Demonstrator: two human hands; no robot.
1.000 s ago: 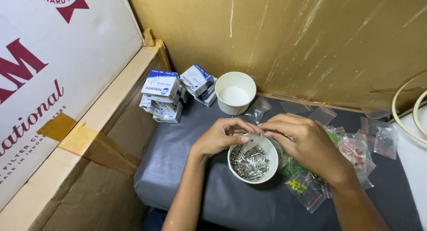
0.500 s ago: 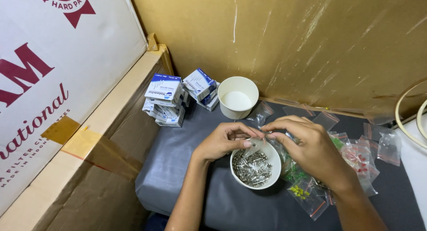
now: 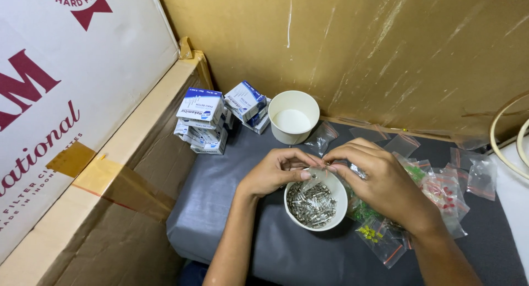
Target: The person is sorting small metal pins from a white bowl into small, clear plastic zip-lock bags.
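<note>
My left hand (image 3: 274, 171) and my right hand (image 3: 380, 181) meet above a white paper bowl (image 3: 316, 200) full of small glass-and-metal tube parts. Both hands pinch a small clear zip bag (image 3: 314, 176) between their fingertips, just over the bowl's far rim. The bag looks nearly flat; I cannot tell what is in it.
An empty white paper cup (image 3: 293, 117) stands behind the bowl. Several blue-and-white small boxes (image 3: 205, 119) are stacked at the back left. Clear zip bags with green, yellow and red parts (image 3: 440, 189) lie to the right on the dark grey cloth (image 3: 231, 170). Cardboard walls close in left and behind.
The hands hold much the same pose over the bowl; the fingers shifted slightly on the bag. The view wobbled a little.
</note>
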